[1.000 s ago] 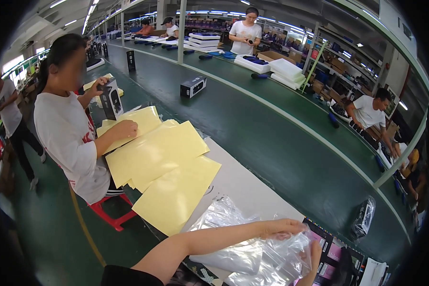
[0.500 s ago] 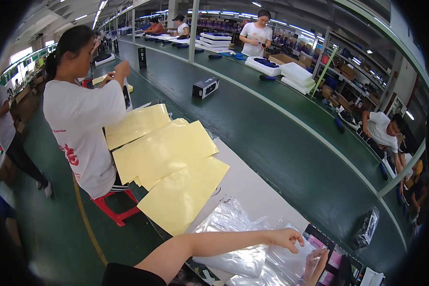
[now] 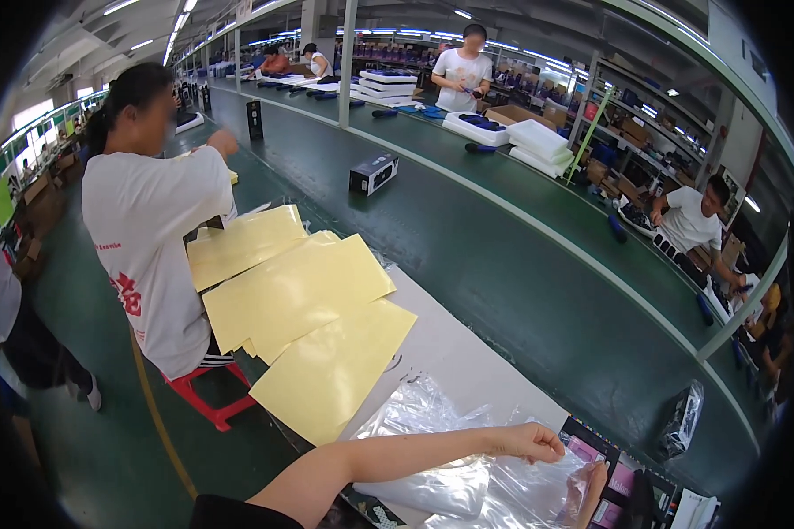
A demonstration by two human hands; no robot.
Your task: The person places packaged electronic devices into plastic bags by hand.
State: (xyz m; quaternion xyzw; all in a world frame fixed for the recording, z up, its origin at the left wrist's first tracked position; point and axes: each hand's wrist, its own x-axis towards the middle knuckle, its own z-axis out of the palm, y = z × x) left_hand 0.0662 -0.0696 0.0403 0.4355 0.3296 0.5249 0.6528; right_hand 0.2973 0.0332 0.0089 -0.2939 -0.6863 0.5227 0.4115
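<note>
My left arm reaches across a pile of clear plastic bags [image 3: 415, 489]. My left hand [image 3: 528, 442] is closed in a pinch at the upper edge of a clear plastic bag [image 3: 538, 485]. Opposite it, my right hand [image 3: 588, 489] grips the same bag's right side, with its fingers partly seen through the film. Just beyond both hands stand dark boxes with pink panels [image 3: 622, 480].
Overlapping yellow sheets [image 3: 300, 295] cover the grey board [image 3: 476, 366] to the left. On the green conveyor belt [image 3: 468, 256] sit a black box [image 3: 373, 174] and a plastic-wrapped box [image 3: 682, 421]. A co-worker [image 3: 154, 229] sits on a red stool [image 3: 212, 401] at the left.
My left fingers have closed into a pinch at the bag's edge. My right hand stays close by. The co-worker's arm at the left has shifted, and my view has turned slightly.
</note>
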